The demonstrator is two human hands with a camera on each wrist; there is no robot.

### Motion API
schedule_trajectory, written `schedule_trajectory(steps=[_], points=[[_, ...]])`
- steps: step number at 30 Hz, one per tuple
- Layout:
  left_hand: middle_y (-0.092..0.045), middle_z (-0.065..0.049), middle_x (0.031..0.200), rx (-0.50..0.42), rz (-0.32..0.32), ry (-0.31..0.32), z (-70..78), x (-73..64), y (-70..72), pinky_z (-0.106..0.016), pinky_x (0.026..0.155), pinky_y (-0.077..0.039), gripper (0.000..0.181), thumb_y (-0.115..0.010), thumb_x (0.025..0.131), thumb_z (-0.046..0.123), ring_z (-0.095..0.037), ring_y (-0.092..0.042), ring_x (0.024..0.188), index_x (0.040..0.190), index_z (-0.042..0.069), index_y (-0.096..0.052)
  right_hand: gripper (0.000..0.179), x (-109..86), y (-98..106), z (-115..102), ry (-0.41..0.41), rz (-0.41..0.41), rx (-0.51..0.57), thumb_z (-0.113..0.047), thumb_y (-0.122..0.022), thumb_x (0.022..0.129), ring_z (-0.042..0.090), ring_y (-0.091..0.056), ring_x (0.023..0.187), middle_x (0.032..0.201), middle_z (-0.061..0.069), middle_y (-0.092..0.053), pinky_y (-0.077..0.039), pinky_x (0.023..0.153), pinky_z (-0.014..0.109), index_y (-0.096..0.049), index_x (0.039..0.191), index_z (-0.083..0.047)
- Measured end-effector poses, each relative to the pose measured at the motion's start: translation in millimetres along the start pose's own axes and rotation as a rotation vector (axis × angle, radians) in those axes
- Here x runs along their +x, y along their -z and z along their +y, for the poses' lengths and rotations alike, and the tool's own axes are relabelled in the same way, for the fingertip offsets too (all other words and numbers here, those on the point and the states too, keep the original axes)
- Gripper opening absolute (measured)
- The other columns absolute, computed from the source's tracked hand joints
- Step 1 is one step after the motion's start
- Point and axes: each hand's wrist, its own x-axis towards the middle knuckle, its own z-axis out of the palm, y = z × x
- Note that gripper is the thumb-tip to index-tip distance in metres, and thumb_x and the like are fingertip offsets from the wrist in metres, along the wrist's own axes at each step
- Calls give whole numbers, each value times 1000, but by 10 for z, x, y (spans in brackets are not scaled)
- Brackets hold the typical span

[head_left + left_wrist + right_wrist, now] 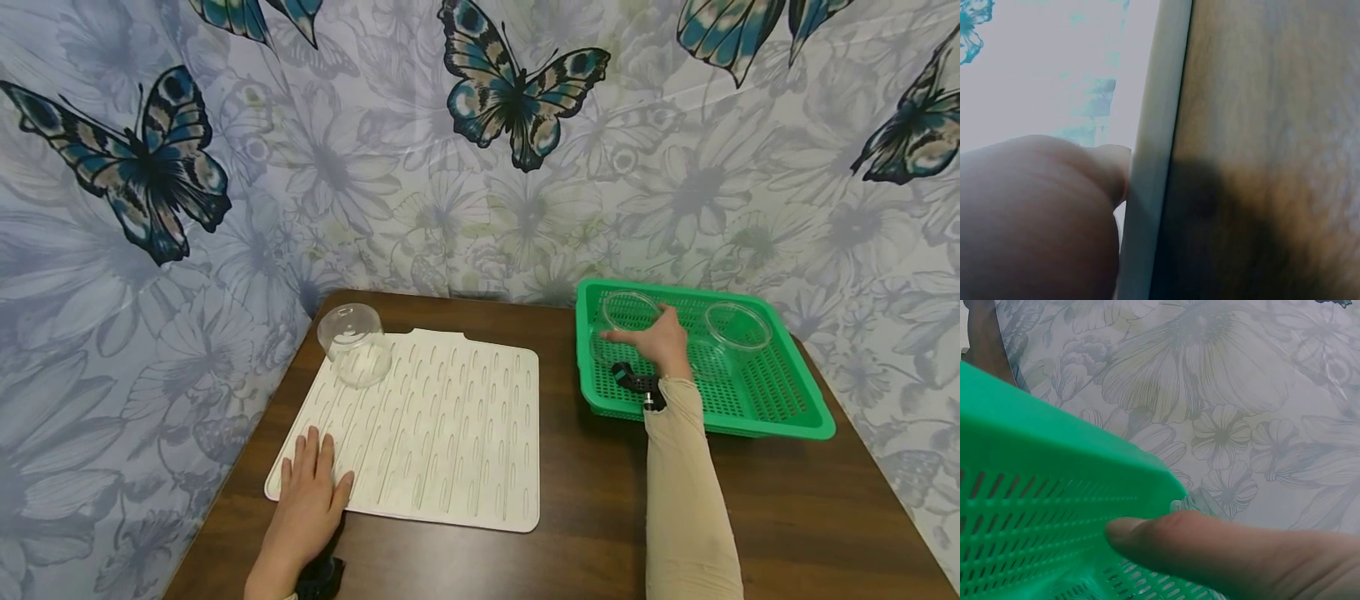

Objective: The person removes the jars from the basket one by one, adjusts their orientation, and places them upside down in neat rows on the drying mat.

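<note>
My left hand lies flat with straight fingers on the near-left corner of a cream ribbed drying mat. In the left wrist view, the mat's edge runs beside that hand. On the mat's far-left corner stands a clear round container. My right hand reaches into a green basket, with thumb and fingers spread around a clear round bowl. The right wrist view shows the thumb straight; the other fingers are hidden, and I cannot tell whether they grip the bowl.
Another clear round bowl sits in the basket, right of my hand. Mat and basket rest on a brown wooden table. A butterfly-patterned cloth covers the wall behind the table's far edge.
</note>
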Motion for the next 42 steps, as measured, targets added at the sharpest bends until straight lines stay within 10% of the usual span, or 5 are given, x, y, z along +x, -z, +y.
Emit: schedule_trajectory(steps=[30, 42], points=[[-16, -47, 168, 13, -7, 7, -1, 1, 9, -82, 121, -6, 70, -65, 110, 21, -67, -11, 156, 157, -23, -35, 119, -28, -27, 2, -42, -11, 39, -38, -90, 93, 59, -37, 147, 165, 39, -32, -44, 114, 68, -11, 172, 3], [-15, -47, 169, 28, -31, 16, 19, 3, 27, -83, 120, -9, 70, -64, 111, 20, -68, -12, 156, 157, -23, -34, 119, -273, 190, -304, 27, 74, 108, -38, -90, 93, 56, -32, 153, 172, 32, -29, -43, 116, 67, -10, 173, 0]])
